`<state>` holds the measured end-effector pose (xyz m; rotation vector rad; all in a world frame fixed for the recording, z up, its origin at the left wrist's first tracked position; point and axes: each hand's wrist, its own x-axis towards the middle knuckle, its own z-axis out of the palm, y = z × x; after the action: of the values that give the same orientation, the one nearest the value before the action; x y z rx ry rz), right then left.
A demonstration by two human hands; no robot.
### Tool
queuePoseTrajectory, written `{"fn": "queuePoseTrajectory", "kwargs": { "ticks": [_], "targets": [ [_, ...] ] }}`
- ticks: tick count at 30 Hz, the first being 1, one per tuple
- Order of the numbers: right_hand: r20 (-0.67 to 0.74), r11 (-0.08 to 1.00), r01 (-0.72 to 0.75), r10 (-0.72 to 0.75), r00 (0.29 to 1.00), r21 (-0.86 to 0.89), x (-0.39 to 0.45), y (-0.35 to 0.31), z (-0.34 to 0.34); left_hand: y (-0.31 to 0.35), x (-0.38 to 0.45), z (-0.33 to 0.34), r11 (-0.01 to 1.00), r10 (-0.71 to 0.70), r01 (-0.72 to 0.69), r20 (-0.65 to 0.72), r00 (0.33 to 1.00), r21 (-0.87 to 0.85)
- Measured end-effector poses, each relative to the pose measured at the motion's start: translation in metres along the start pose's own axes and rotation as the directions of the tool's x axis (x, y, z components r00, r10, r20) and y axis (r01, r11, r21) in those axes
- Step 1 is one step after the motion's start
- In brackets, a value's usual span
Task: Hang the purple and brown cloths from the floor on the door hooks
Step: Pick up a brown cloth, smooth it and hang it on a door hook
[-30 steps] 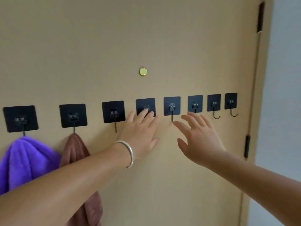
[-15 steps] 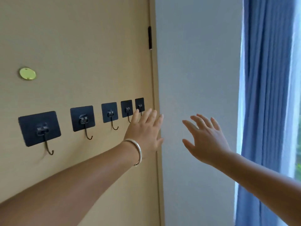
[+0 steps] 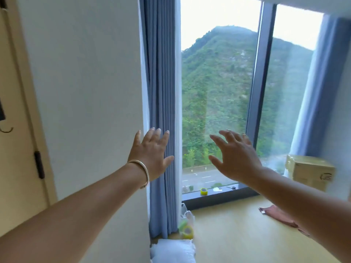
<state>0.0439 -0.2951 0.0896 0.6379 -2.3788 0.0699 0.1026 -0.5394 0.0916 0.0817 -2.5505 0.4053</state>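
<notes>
We hold both hands out empty, fingers spread wide: left hand (image 3: 150,155), with a thin silver bangle (image 3: 141,172) at the wrist, in front of the blue pleated curtain (image 3: 161,103); right hand (image 3: 236,158) before the tall window (image 3: 218,92). A brown cloth (image 3: 279,216) lies flat on the pale wooden floor (image 3: 237,234), lower right, partly behind the right forearm. No purple cloth in view.

Risk, as we judge it: the white plastic bag (image 3: 171,250) and yellow tape rolls (image 3: 187,231) at the curtain foot could catch a foot on the way over.

Versus a second ago: the view has swung right, off the door; only one black hook (image 3: 6,129) shows at left edge. Hands unchanged, open.
</notes>
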Motion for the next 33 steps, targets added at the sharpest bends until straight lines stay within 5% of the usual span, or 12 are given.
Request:
{"fn": "queuePoseTrajectory", "kwargs": {
  "ticks": [15,33],
  "targets": [
    [-0.039,0.836,-0.449,0.461,0.886,-0.314,-0.161,0.272,-0.079,0.346,0.109,-0.044,0.785,0.455,-0.527,-0.274,0.847,-0.325],
    [-0.100,0.474,-0.707,0.790,0.604,-0.525,-0.325,0.480,-0.114,0.679,0.142,-0.064,0.435,0.673,-0.815,-0.464,0.577,-0.382]
  ]
}}
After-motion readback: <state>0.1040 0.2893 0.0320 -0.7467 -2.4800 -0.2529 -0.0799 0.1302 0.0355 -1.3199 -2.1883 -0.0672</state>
